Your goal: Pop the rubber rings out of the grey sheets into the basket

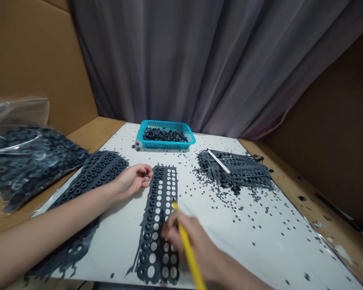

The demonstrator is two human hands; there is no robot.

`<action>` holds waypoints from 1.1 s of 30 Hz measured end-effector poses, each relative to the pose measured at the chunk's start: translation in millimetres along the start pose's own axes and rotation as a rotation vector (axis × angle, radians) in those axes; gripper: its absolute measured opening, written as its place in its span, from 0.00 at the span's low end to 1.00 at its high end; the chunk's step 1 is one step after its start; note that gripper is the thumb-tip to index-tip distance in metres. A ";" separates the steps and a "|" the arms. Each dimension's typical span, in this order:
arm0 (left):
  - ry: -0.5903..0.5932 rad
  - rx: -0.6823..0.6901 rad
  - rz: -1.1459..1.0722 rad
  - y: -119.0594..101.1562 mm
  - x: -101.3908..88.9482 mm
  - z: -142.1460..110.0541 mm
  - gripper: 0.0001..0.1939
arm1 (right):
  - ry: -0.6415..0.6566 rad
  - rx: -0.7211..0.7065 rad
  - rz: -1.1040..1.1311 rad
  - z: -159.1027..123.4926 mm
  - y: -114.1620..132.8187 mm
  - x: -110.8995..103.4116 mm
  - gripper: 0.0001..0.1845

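My right hand (184,233) is closed around a long yellow stick-like tool (188,249), slightly blurred, over a strip of dark rubber (161,233). The strip lies lengthwise on the white board, with rows of round holes showing white and a row of raised rings along its left side. The tool's tip is near the strip's right-hand holes. Beside the strip's upper left edge, my left hand (136,179) has its fingers curled together around a small dark rubber piece (144,174), mostly hidden by the fingers.
A blue basket (166,145) of small black pieces stands at the back. More ringed rubber sheets (93,173) lie left, beside a clear bag (33,157) of rings. On the right, stacked punched strips (238,169) carry a white stick (218,161); small dark discs are scattered around.
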State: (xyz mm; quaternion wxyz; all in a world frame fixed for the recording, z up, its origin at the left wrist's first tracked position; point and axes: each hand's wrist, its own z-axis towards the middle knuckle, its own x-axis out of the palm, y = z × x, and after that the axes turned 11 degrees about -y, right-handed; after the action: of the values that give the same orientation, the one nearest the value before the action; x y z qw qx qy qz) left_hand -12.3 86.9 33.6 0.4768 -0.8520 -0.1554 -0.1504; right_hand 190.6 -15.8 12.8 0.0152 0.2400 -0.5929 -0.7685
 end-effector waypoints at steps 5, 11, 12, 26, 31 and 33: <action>0.018 0.150 0.454 -1.0 3.7 29.5 0.03 | -0.356 0.281 0.179 77.3 -18.7 -23.6 0.20; 0.151 0.734 1.209 -2.5 5.4 53.8 0.07 | -0.500 0.360 0.206 117.2 -61.0 -9.0 0.15; 0.179 0.826 1.320 -2.9 5.1 55.5 0.08 | -0.502 0.351 0.199 117.5 -63.4 -7.7 0.15; 0.257 0.905 1.662 -5.7 14.0 62.0 0.09 | -0.339 0.297 0.138 118.3 -63.7 -13.9 0.12; 0.259 0.929 1.805 -3.1 19.6 60.4 0.09 | -0.315 0.167 -0.158 127.1 -52.6 -11.9 0.13; 0.244 0.942 1.879 -2.4 23.2 58.1 0.08 | -0.326 0.143 -0.212 130.0 -51.4 -11.1 0.14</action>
State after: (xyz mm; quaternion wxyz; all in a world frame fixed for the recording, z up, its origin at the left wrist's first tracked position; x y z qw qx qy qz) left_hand 14.0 140.8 15.8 0.6965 -0.3382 0.5724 0.2698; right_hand 163.5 120.4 -6.8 -0.1788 0.1738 -0.6120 -0.7505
